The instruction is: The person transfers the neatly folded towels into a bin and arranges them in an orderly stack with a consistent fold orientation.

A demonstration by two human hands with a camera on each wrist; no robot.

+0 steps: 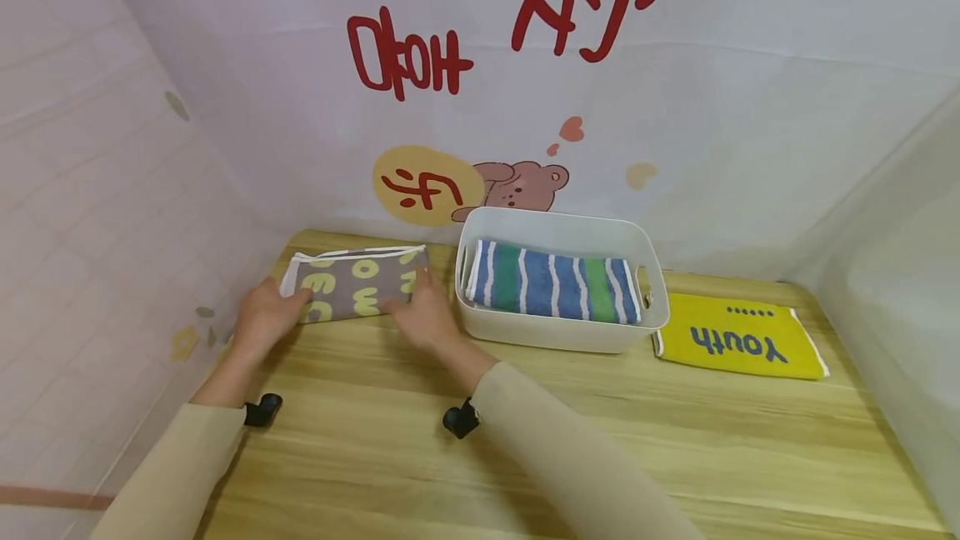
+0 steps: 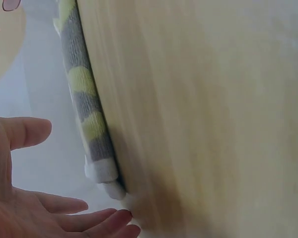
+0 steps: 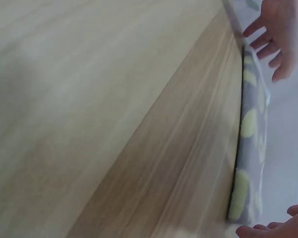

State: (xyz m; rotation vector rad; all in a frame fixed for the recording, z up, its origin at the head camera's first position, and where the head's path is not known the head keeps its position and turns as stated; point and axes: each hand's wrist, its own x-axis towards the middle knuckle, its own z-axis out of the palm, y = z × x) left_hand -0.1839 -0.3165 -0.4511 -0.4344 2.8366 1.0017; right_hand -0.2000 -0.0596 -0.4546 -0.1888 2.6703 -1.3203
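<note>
A folded grey towel (image 1: 341, 286) with yellow-green letters and white edging lies flat on the table at the left. Around its left end is my left hand (image 1: 266, 315), fingers extended and thumb held apart in the left wrist view. At the towel's other end is my right hand (image 1: 429, 311), its fingertips close to the corner in the right wrist view; part of this hand falls outside that picture. Neither hand lifts the towel. To the right, a white plastic basket (image 1: 547, 338) holds a folded blue, green and white striped towel (image 1: 555, 282).
A folded yellow towel (image 1: 738, 336) marked "Youth" lies right of the basket. Behind everything rises a white printed backdrop (image 1: 697, 107), with white side panels at left and right. Light wood tabletop (image 1: 375, 457) stretches in front.
</note>
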